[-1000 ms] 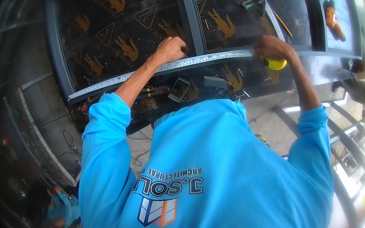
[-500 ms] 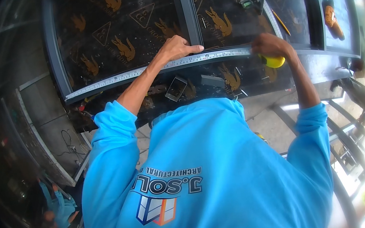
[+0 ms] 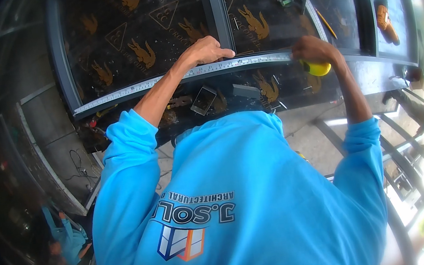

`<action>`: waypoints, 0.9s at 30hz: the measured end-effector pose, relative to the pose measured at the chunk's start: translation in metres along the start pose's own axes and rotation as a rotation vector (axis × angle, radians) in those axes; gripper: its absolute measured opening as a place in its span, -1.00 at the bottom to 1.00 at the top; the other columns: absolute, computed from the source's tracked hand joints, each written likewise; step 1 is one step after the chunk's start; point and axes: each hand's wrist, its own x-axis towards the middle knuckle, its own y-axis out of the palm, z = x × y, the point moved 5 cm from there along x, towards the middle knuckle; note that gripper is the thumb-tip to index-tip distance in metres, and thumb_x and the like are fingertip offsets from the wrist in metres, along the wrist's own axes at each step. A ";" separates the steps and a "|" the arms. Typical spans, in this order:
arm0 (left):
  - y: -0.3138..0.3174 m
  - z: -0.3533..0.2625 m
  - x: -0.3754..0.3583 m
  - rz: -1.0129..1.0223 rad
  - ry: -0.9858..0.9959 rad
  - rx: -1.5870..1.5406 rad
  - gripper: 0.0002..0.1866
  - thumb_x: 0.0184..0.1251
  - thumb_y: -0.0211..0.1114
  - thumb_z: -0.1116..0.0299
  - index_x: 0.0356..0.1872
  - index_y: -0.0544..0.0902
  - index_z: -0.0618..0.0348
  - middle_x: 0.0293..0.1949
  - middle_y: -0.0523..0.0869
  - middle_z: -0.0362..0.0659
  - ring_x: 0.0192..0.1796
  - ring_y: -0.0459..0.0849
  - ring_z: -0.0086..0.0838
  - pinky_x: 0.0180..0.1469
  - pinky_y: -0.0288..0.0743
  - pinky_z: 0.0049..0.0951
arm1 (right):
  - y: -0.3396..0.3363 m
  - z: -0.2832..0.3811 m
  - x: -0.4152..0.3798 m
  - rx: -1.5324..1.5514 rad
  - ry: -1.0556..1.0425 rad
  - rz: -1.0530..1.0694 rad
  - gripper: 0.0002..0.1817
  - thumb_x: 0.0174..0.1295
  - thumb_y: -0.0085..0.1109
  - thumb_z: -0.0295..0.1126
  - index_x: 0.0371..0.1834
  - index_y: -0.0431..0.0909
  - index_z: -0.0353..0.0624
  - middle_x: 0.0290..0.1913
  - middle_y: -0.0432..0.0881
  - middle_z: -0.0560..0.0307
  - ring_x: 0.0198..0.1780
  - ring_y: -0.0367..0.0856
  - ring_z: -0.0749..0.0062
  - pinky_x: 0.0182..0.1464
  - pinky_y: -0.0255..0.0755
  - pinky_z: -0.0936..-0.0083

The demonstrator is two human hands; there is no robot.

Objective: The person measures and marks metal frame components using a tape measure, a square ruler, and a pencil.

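A long tape measure blade [image 3: 162, 82] lies stretched along the near rail of a dark grey metal frame [image 3: 69, 55]. My right hand [image 3: 314, 49] is closed around the yellow tape measure case [image 3: 317, 69] at the blade's right end. Where the upright middle bar [image 3: 217, 14] meets the near rail, my left hand [image 3: 205, 51] rests just above the blade. Its fingers are curled and the thumb points right against the bar's foot; anything between them is hidden.
A combination square [image 3: 293, 0] and a yellow pencil [image 3: 326, 24] lie on the crocodile-printed black board. Brown gloves [image 3: 385, 21] rest at the right. Short metal box pieces [image 3: 203, 100] and pliers [image 3: 181, 101] sit near the board's front edge. Another person [image 3: 71, 239] is at lower left.
My left hand has shifted slightly up and its thumb looks more drawn in. The right hand and tape measure stay nearly in place.
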 end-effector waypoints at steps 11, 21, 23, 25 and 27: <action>0.000 0.000 0.003 0.048 -0.046 0.042 -0.49 -0.06 0.39 -0.02 -0.57 0.69 0.39 -0.63 0.63 0.12 -0.57 0.64 -0.24 -0.58 0.35 -0.30 | 0.002 -0.002 0.002 -0.027 0.014 0.063 -0.65 0.11 0.15 -0.18 -0.16 0.69 -0.18 -0.12 0.67 0.04 -0.11 0.59 0.26 -0.02 0.43 0.30; 0.000 0.002 0.003 0.042 -0.023 0.022 -0.49 -0.06 0.40 -0.02 -0.61 0.68 0.39 -0.64 0.63 0.08 -0.60 0.63 -0.29 -0.59 0.38 -0.37 | 0.000 0.000 0.000 0.018 -0.014 -0.047 -0.71 0.11 0.09 -0.27 -0.29 0.68 -0.25 -0.29 0.68 -0.10 -0.24 0.64 0.18 -0.05 0.44 0.32; 0.000 0.002 0.002 0.040 -0.018 0.015 -0.49 -0.06 0.40 -0.02 -0.60 0.68 0.39 -0.64 0.63 0.08 -0.59 0.64 -0.30 -0.58 0.39 -0.38 | 0.000 0.001 -0.001 0.021 -0.005 -0.035 -0.71 0.11 0.09 -0.27 -0.30 0.68 -0.25 -0.29 0.68 -0.10 -0.25 0.64 0.18 -0.06 0.44 0.32; -0.001 0.000 0.002 0.037 -0.012 0.009 -0.49 -0.06 0.41 -0.02 -0.60 0.68 0.39 -0.63 0.64 0.08 -0.59 0.64 -0.30 -0.58 0.40 -0.38 | -0.001 0.003 -0.001 0.002 -0.008 -0.043 -0.71 0.11 0.09 -0.27 -0.30 0.68 -0.25 -0.30 0.68 -0.09 -0.26 0.64 0.18 -0.08 0.44 0.32; -0.001 -0.001 0.001 0.058 -0.034 0.008 -0.49 -0.05 0.42 0.00 -0.57 0.69 0.41 -0.61 0.64 0.11 -0.57 0.65 -0.29 -0.57 0.41 -0.39 | -0.003 0.005 0.000 -0.011 0.022 0.016 -0.69 0.11 0.11 -0.24 -0.22 0.69 -0.22 -0.20 0.67 -0.03 -0.18 0.61 0.22 -0.04 0.43 0.31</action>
